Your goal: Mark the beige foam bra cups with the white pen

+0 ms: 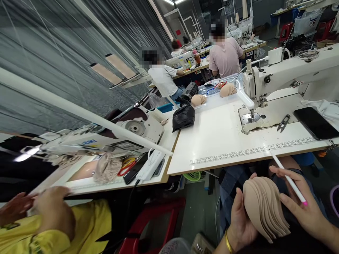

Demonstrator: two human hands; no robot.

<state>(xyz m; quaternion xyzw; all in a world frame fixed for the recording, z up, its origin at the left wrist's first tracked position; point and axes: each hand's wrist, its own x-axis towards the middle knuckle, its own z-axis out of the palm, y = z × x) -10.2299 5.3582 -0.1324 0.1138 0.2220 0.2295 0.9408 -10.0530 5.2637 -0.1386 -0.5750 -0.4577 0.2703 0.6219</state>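
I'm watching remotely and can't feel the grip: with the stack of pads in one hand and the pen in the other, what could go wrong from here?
1. The fanned stack of beige foam cups rests on the left hand below the table edge; loose ones could slide to the floor.
2. The right hand holds a white pen close over the stack; its pink tip might leave a stray mark.

The single head camera looks forward and down from the seated person, tilted sideways, close above the lap and the white table (225,141), with other work stations far behind.
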